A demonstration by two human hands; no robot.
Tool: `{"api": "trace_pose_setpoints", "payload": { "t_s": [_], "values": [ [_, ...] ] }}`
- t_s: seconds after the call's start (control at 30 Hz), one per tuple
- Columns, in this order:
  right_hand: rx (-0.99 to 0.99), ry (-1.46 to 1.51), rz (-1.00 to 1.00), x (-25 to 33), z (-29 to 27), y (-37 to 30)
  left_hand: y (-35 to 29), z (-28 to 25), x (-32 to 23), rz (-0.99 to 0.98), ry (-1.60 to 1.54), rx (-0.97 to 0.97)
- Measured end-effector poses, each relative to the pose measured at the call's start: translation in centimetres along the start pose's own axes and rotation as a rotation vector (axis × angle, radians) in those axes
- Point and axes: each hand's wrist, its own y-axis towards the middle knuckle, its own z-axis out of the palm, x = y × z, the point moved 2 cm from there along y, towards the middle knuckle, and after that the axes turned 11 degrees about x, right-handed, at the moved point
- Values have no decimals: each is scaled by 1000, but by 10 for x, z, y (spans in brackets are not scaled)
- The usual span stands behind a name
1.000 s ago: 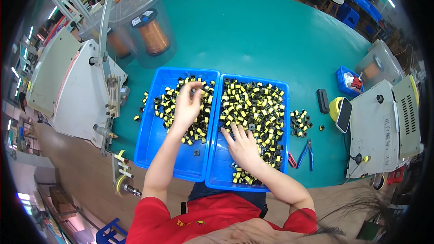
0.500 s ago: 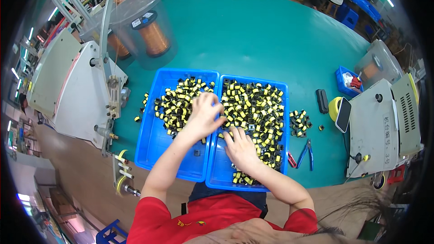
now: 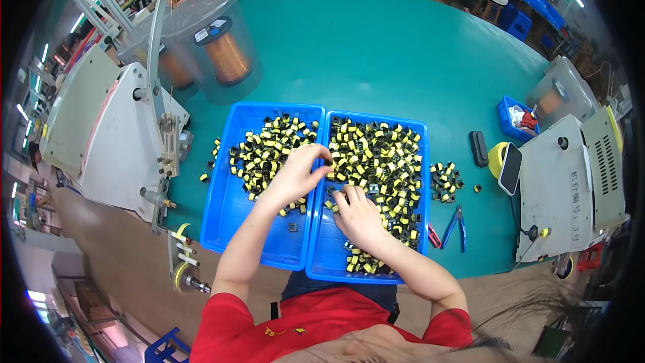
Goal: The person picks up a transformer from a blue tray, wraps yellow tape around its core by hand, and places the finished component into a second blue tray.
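Two blue plastic bins stand side by side, a left bin and a right bin. Both hold many small black coil bobbins wrapped in yellow tape, heaped as a left pile and a fuller right pile. Over the rims where the bins meet is my left hand, thumb and fingers curled together at the right pile's left edge; what they pinch is unclear. My right hand lies inside the right bin, fingers bent down against the bobbins, their tips partly hidden.
Loose bobbins lie right of the bins, near blue-handled pliers, a red cutter and a black case. Machines flank the green table, a left one and a right one. Copper wire spools stand in clear tubs.
My left hand has moved right and slightly down from the left pile to the right bin's edge, its fingers drawing together. My right hand has shifted only slightly.
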Motion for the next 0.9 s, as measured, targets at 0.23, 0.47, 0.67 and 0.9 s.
{"api": "trace_pose_setpoints", "payload": {
  "t_s": [0.23,0.47,0.67,0.9],
  "values": [
    [6,-149,-50,3,1,3,0,-6,0,-2,-1385,86],
    [105,-32,-74,3,-7,3,-1,2,-2,18,-1553,211],
    [58,48,-44,0,-3,5,-1,5,-7,-35,-1531,268],
    [74,100,-27,2,-7,6,-3,20,-10,-86,-1528,239]
  ]
}}
